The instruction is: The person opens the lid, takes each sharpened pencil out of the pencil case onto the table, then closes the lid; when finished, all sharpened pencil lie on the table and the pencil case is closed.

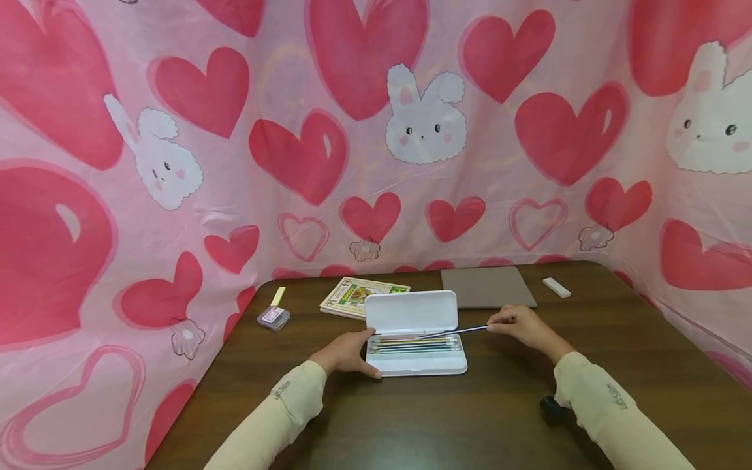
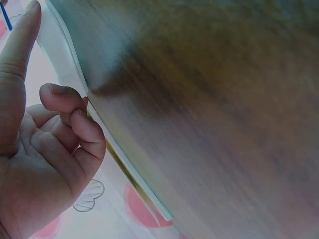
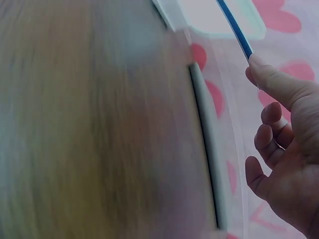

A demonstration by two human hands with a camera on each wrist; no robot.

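Right hand (image 1: 519,324) pinching pencil (image 1: 455,332)

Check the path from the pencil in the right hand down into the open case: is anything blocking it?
Nothing visible does. The right hand pinches the pencil over the open case, lid back. Other pencils already lie in the tray. The left hand holds its left end.

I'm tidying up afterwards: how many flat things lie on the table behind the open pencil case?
2. An illustrated booklet lies behind the white pencil case to its left, and a grey pad lies behind it to the right. Smaller items beside them are not counted.
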